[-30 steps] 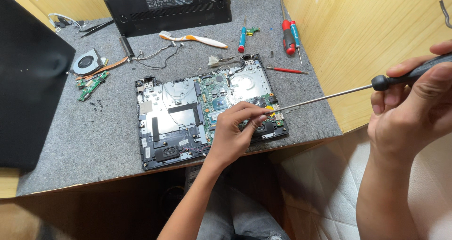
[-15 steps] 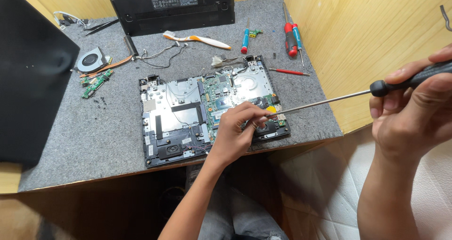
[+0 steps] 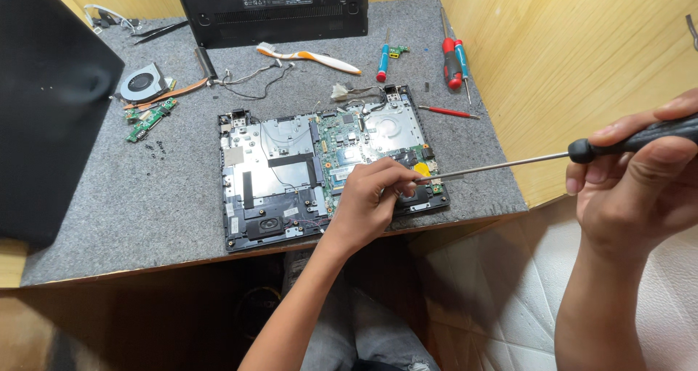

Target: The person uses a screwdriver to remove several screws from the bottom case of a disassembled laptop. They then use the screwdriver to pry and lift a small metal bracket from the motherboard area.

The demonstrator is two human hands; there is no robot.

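While L hand [image 3: 371, 200] fingers pinch at laptop base [image 3: 327, 164] mid-frame, R hand [image 3: 640, 189] grips screwdriver [image 3: 509, 166]; fan [image 3: 142, 82], small boards [image 3: 149, 118] already out on bench [image 3: 109, 196], mainboard still in.

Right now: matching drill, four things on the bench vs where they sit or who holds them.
Things:
1. long screwdriver
2. cooling fan
3. toothbrush
4. opened laptop base

Places:
A. under the left hand
B. far left on the mat
C. in the right hand
D. beside the black cover at the back

Pairs: 1-C, 2-B, 3-D, 4-A
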